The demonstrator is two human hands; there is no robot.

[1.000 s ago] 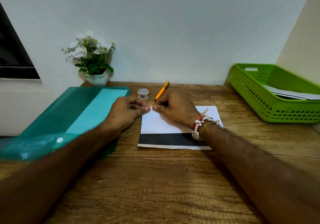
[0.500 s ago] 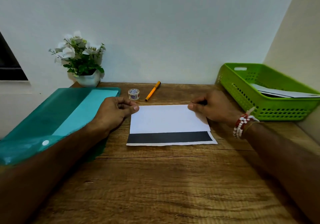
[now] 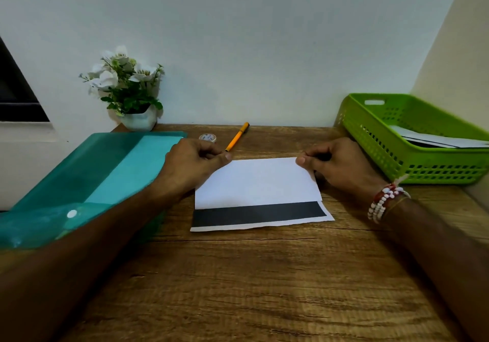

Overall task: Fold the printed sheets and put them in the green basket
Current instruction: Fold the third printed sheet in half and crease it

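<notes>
A printed sheet (image 3: 258,182) lies folded on the wooden desk (image 3: 264,275), its white flap turned back over a black printed band near the front. My left hand (image 3: 194,160) pinches the fold's far left corner. My right hand (image 3: 337,164) pinches the far right corner. The green basket (image 3: 412,164) stands at the right against the wall, with folded white sheets (image 3: 434,139) inside it.
A teal plastic folder (image 3: 87,182) lies at the left, partly under my left arm. Behind the sheet are an orange pen (image 3: 237,137) and a small roll of tape (image 3: 207,137). A white flower pot (image 3: 137,120) stands at the back left.
My right hand slid along the far folded edge from the middle to the right corner. The left hand stayed at the left corner. The view shifted a little.
</notes>
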